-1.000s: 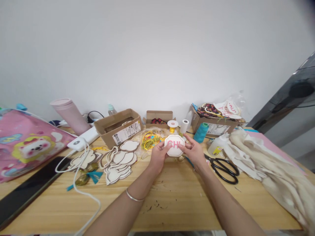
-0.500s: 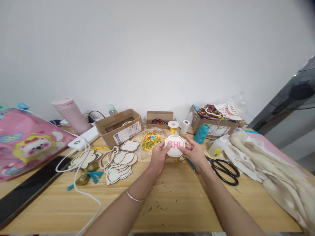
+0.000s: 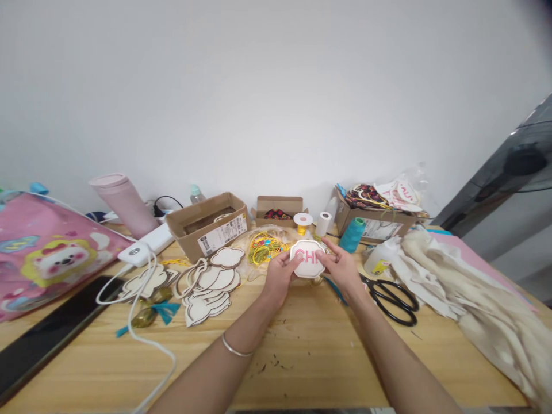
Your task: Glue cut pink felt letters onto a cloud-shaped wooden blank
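A white scalloped fabric patch [image 3: 307, 268] with pink letters reading "CHI" or similar is held up above the table, its face toward me. My left hand [image 3: 279, 275] pinches its left edge, thumb on the front. On the right edge, my right hand [image 3: 341, 265] grips it, with the thumb over the last letter and the index finger along the top corner. Just behind the patch lies a tangle of yellow and green cords [image 3: 264, 247]. To the left are stacked cream cut-out shapes [image 3: 209, 305] with dark edges.
Black-handled scissors [image 3: 394, 302] and a glue bottle [image 3: 382, 256] lie to the right, beside cream cloth [image 3: 478, 299]. Teal thread [image 3: 352, 234] stands behind. Cardboard boxes [image 3: 224, 230] line the wall. A white cable [image 3: 150, 339] crosses the left side near a dark tablet-like slab [image 3: 47, 336].
The patch has shifted slightly down and turned a little, and my right thumb now covers more of the last letter. Both hands keep hold of it.
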`<state>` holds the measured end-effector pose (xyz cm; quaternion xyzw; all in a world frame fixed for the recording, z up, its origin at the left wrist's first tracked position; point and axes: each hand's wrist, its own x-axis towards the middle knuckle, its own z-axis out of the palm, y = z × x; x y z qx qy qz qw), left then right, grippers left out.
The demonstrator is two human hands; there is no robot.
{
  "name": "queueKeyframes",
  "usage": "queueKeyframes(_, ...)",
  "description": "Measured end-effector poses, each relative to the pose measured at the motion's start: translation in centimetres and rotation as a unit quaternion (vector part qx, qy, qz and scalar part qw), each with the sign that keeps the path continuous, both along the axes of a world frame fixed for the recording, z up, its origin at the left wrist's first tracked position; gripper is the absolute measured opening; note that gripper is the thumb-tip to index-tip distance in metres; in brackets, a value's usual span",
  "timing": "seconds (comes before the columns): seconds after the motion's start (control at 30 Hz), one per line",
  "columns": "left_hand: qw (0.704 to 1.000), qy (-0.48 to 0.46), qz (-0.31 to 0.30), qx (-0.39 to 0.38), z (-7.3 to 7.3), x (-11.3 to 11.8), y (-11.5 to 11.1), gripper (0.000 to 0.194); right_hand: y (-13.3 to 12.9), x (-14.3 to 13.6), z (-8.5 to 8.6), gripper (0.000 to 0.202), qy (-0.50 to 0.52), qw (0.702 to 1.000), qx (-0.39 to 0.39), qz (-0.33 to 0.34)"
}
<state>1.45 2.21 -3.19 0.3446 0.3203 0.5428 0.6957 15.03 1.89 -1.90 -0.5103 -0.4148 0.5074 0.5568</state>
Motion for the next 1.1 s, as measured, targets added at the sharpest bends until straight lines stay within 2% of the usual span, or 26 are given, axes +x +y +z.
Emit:
queueKeyframes(0.17,1.0,0.005,-0.018,0.009,-0.1,0.0,-0.1,0.041,-0.1,0.0,0.2,0.08,-0.025,0.999,0.028,-0.021)
queueKeyframes(0.47,0.999,0.027,-0.041,0.019,0.0,0.1,-0.5,0.041,-0.2,-0.3,0.4,0.078,-0.013,1.0,-0.006,-0.027)
queueKeyframes(0.67,0.997,0.037,-0.062,0.026,0.1,0.2,-0.6,0.038,-0.4,-0.4,1.2,0.065,-0.11,0.992,0.014,-0.064)
queueKeyframes(0.8,0.996,0.062,-0.042,0.045,-0.1,0.3,-0.7,0.04,-0.3,-0.5,0.6,0.064,-0.149,0.986,0.036,-0.064)
queueKeyframes(0.93,0.997,0.063,-0.032,0.033,-0.4,0.5,-0.6,0.039,-0.1,-0.4,-0.1,0.066,-0.175,0.981,0.055,-0.057)
queueKeyframes(1.1,0.999,0.048,-0.015,0.013,-0.4,0.5,-0.5,0.041,-0.1,-0.4,0.1,0.073,-0.145,0.988,0.037,-0.029)
